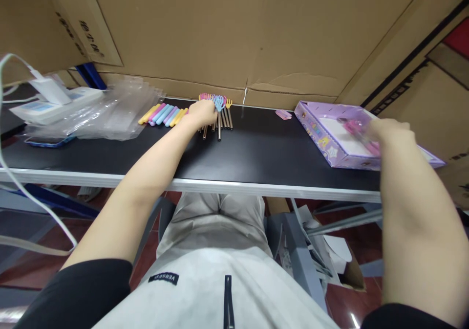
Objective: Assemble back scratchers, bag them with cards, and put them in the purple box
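My left hand [203, 113] rests over a bunch of small back scratchers [220, 105] with pink, blue and yellow claw heads and metal rods. Its fingers are turned down and hidden, so their grip does not show. Just left of it lies a row of coloured handles [164, 115] in yellow, pink, blue and purple. Over the purple display box [318, 136] on the right, my right hand [391, 128] is blurred and closed around a pink item in a clear bag [353, 127]. Part of that item is covered by the hand.
Clear plastic bags [120, 111] are piled at the left, beside a white power strip [69, 101] with a plugged-in charger and a phone [49, 141]. A small pink card [283, 114] lies near the back edge. Cardboard [234, 35] walls the black table [252, 155].
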### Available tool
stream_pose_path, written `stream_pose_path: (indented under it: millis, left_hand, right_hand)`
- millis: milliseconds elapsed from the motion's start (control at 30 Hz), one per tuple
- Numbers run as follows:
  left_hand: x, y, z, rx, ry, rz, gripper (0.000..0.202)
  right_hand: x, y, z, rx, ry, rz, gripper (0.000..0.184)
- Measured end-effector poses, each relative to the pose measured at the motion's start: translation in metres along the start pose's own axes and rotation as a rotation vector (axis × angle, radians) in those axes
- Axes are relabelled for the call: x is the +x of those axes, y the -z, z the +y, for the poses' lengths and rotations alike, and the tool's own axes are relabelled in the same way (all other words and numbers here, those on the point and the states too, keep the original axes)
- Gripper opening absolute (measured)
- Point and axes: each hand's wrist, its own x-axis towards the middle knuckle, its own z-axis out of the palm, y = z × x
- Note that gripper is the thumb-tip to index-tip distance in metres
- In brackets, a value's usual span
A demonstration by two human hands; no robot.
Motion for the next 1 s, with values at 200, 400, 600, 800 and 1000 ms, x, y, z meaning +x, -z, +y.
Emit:
stream_pose_path:
  millis: [200,400,600,800,1000]
  left_hand:
    - [0.010,0.004,-0.023,0.069,0.110,-0.030,0.023]
    - [0.010,0.002,-0.023,0.079,0.038,-0.036,0.019]
    - [0.009,0.001,-0.016,0.147,-0.107,-0.079,0.019]
    - [0.009,-0.001,-0.010,0.244,-0.199,-0.188,0.023]
    - [0.002,-0.002,0.000,0.296,-0.192,-0.261,0.026]
  right_hand:
    - [-0.016,0.043,-0.081,-0.001,0.221,0.162,0.039]
    - [-0.063,0.057,-0.183,0.254,0.641,0.238,0.037]
    - [-0.064,0.009,-0.253,0.379,1.009,0.076,0.035]
    - [-0.093,-0.035,-0.261,0.134,1.056,-0.152,0.055]
    - [-0.098,-0.041,-0.261,0.143,1.023,-0.245,0.061]
